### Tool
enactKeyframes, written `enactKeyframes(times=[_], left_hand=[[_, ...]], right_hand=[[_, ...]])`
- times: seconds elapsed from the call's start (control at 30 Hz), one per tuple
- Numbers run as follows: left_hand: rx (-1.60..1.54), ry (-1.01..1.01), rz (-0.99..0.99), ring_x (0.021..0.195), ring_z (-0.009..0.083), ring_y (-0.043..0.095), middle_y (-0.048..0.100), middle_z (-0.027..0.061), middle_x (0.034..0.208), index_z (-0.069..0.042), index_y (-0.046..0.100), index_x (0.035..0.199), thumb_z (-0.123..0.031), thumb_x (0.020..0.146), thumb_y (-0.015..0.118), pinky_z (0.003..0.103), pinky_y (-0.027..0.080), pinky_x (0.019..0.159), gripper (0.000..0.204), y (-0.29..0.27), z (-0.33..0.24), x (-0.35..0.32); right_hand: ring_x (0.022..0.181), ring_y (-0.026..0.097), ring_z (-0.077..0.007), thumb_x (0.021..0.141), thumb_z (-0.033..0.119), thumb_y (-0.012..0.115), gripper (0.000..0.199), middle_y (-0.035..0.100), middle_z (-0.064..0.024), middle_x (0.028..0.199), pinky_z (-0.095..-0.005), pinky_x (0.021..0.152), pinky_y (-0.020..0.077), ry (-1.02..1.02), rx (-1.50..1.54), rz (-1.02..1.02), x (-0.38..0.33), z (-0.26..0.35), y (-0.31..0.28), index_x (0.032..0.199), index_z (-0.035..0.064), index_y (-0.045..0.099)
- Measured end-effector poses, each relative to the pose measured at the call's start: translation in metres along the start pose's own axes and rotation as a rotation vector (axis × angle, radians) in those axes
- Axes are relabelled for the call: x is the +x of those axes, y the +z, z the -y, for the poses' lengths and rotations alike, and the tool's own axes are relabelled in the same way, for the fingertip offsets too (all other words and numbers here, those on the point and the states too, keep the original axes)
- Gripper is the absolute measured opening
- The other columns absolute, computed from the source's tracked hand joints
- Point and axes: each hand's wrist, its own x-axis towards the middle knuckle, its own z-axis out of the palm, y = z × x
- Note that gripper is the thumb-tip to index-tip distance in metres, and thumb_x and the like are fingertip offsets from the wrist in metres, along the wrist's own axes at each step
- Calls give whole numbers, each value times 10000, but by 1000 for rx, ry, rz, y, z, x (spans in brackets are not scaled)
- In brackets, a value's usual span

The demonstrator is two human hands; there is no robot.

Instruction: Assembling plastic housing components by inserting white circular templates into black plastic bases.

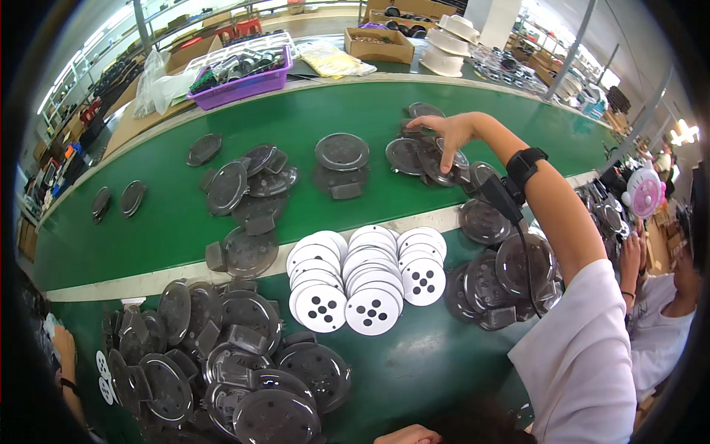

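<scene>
My right hand [455,135] reaches over the green belt to a far pile of dark see-through plastic discs with tabs. Its fingers are spread and curved, the thumb in front of a tilted disc [431,157] and the fingertips by the discs behind. I see no disc lifted. At the lower edge lies part of my left hand [408,435], its fingers hidden. Between my hands and the belt, white round cards [373,311] with black dots lie in overlapping rows. A large heap of the dark discs [277,418] is at the near left.
More dark discs [342,152] lie in groups along the green belt [310,118]. Another pile [484,281] sits beneath my right forearm. A purple basket [244,78] of parts and a cardboard box [379,46] stand beyond the belt. Other people work at both sides; a pink fan [645,194] is at right.
</scene>
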Motion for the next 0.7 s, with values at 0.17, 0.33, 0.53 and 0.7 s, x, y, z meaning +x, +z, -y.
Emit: enactKeyframes(times=[0.17, 0.33, 0.53, 0.7], left_hand=[[-10, -21, -16, 602, 172, 536, 535, 103, 747, 37, 555, 879, -112, 940, 428, 272, 426, 566, 205, 0, -2, -1], [-18, -19, -8, 601, 170, 535, 537, 102, 745, 40, 554, 879, -132, 946, 423, 268, 424, 564, 226, -1, 1, 1], [-25, -36, -7, 602, 170, 534, 540, 102, 737, 38, 551, 867, -152, 950, 423, 265, 421, 563, 244, 2, -3, -1], [-12, -21, -20, 603, 165, 534, 542, 102, 743, 36, 552, 864, -147, 950, 423, 263, 423, 564, 240, 2, 1, 0]], right_hand=[[1264, 306, -349, 425, 348, 891, 1074, 318, -181, 1339, -440, 1002, 315, 68, -113, -40, -10, -10, 12, 1320, 182, 323], [1112, 374, -376, 417, 494, 852, 922, 434, -159, 1133, -463, 937, 348, 126, -291, -224, -17, -12, 32, 1157, 115, 452], [873, 544, -298, 423, 478, 847, 758, 551, -146, 887, -384, 728, 423, -32, -203, -338, -29, -14, 25, 921, 50, 468], [765, 524, -218, 443, 476, 833, 708, 528, -97, 786, -350, 651, 414, -60, -79, -586, -38, -20, 19, 875, 48, 470]])
